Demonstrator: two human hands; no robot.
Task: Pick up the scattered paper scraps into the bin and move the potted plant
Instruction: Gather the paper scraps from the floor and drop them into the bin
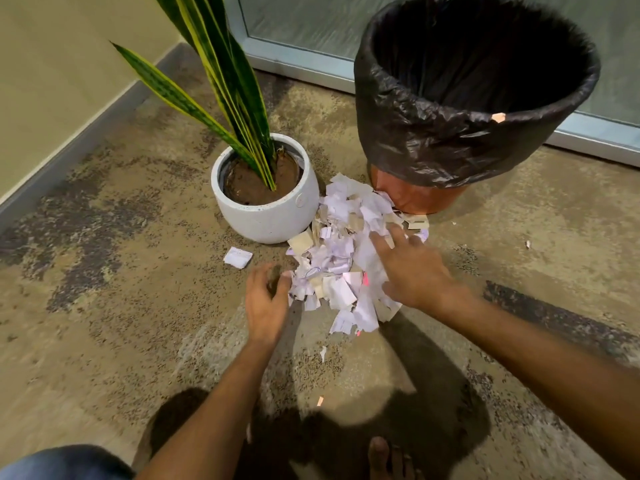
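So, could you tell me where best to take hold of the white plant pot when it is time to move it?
Probably with both hands on the rounded belly of the white plant pot, one on each side, coming in low. The snake plant leaves rise and lean left above the rim, and the paper scrap pile crowds its right side, so clear that first.

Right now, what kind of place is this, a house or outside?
Probably indoors, a floor corner by a glass door: a lined bin, a potted plant and speckled stone floor meeting a wall.
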